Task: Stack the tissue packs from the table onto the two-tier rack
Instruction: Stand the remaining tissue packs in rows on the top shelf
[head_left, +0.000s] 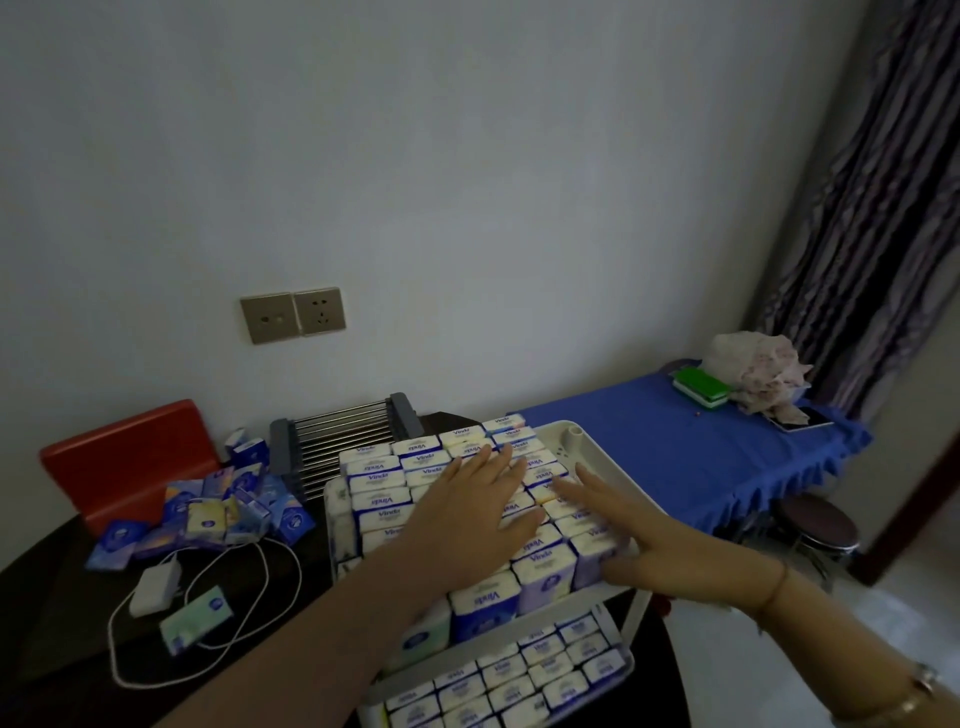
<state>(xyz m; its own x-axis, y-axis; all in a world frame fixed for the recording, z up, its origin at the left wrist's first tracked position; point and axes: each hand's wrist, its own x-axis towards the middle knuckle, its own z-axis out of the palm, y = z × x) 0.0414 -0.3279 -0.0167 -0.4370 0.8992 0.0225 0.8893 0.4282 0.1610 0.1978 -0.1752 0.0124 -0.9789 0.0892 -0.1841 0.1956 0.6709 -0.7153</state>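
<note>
On rack's (563, 436) top packs (387, 501), left hand (480, 512), right hand (615, 519), flat, fingers spread

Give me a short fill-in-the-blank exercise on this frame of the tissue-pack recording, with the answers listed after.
1. Both hands, left hand and right hand, lie flat on the packs of the rack's ____ tier.
2. The loose pile of packs lies on the dark table in front of a ____ case.
3. The white charger has a ____ cable.

Answers: upper; red; white
</note>
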